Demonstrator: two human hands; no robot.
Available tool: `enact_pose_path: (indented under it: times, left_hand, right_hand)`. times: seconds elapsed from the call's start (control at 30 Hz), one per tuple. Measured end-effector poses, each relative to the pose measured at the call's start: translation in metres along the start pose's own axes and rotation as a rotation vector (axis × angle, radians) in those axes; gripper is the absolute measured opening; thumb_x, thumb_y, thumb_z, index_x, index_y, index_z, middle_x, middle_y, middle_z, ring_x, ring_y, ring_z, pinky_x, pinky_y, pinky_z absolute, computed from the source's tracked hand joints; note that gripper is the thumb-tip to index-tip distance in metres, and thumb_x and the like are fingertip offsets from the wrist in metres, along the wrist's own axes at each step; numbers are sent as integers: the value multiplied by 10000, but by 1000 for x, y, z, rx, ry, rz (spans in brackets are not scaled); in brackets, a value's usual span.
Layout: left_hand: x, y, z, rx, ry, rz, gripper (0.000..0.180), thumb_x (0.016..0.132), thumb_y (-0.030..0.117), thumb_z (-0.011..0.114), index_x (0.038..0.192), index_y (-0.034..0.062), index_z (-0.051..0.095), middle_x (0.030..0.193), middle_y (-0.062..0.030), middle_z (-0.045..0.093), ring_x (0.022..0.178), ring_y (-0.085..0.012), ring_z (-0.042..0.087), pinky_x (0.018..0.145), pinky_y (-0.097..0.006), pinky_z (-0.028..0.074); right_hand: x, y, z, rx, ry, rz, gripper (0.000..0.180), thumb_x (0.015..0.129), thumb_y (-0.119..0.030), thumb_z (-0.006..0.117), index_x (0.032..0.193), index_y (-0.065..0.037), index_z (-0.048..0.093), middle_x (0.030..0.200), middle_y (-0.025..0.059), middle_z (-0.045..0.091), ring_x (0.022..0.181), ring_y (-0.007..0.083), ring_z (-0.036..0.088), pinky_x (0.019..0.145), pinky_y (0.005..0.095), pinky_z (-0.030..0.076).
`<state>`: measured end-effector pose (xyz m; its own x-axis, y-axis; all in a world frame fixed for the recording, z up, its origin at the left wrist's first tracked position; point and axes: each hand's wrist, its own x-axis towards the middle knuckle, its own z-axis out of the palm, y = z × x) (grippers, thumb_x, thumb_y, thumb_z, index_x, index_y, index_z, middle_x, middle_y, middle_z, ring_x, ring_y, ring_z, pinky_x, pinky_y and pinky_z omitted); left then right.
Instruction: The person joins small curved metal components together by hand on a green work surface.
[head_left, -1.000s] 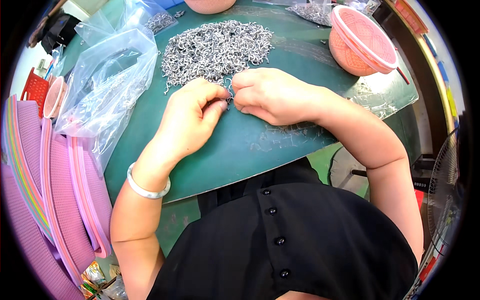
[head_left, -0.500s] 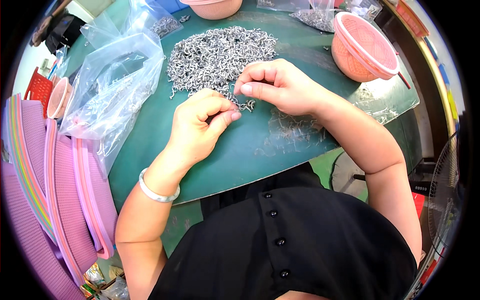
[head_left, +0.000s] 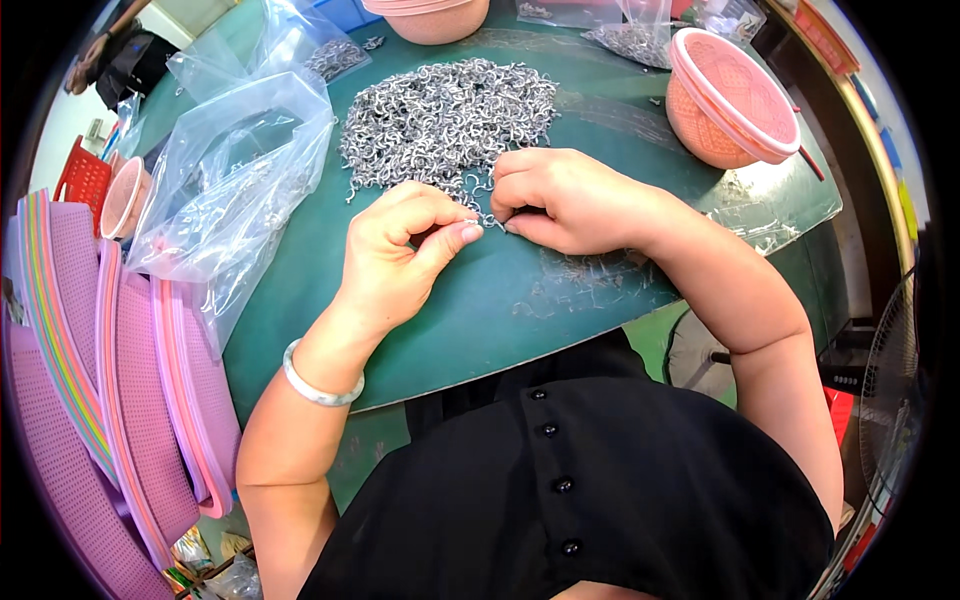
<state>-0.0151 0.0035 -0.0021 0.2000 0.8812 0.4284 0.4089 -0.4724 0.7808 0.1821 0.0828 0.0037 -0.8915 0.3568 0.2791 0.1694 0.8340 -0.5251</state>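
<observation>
A heap of small silver-grey metal hooks (head_left: 450, 120) lies on the green tabletop (head_left: 420, 350), just beyond my hands. My left hand (head_left: 395, 250), with a pale bangle on its wrist, pinches a tiny metal hook between thumb and forefinger at the heap's near edge. Facing it, my right hand (head_left: 580, 200) has thumb and fingers closed on another small hook, whose end shows at the fingertips. A few loose hooks lie between the two hands. The exact shape of the held pieces is mostly hidden by my fingers.
Crumpled clear plastic bags (head_left: 240, 190) lie to the left, beside stacked purple baskets (head_left: 140, 390). A tilted pink basket (head_left: 725, 100) stands at the right; another pink basket (head_left: 430, 22) and a bag of metal pieces (head_left: 635, 42) are at the back. A fan (head_left: 885, 400) stands far right.
My right hand has moved down and slightly right from the heap's edge, now lower and closer to my left fingertips' level. The left hand has barely moved.
</observation>
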Motion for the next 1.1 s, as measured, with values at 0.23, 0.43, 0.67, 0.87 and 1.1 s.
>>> enact_pose_path:
  times: [0.23,0.43,0.67,0.87,1.1]
  left_hand:
    - [-2,-2,1,-61,36,-82,56,734,36,689,741,23,635,692,-12,552,604,-75,480,527,-210,379]
    - [-2,0,5,-35,62,-102,88,724,33,690,692,24,608,666,-2,531,575,-60,461,500,-204,360]
    - [-2,3,9,9,102,-109,94,713,25,694,684,24,604,655,-2,526,558,-59,463,485,-207,361]
    - [-2,8,10,-76,80,-127,66,731,32,682,766,18,627,706,-11,535,590,-59,479,510,-200,376]
    - [-3,6,5,-429,76,-270,22,796,16,617,806,5,633,750,10,557,654,-42,487,578,-181,384]
  right_hand:
    - [3,-6,-1,73,102,-1,114,733,-99,603,830,-40,592,808,89,551,754,269,560,645,349,457]
    - [7,-16,1,317,223,31,119,746,-40,641,854,-15,600,843,56,565,763,161,546,644,275,443]
    - [8,-13,5,439,214,89,71,774,-43,619,830,-9,594,784,40,551,729,129,512,650,254,417]
    - [8,-11,6,455,241,60,43,807,-40,564,814,-2,546,785,44,538,736,143,507,665,266,414]
    - [8,-12,4,292,282,-78,40,785,14,550,814,4,526,818,83,524,742,214,523,665,291,431]
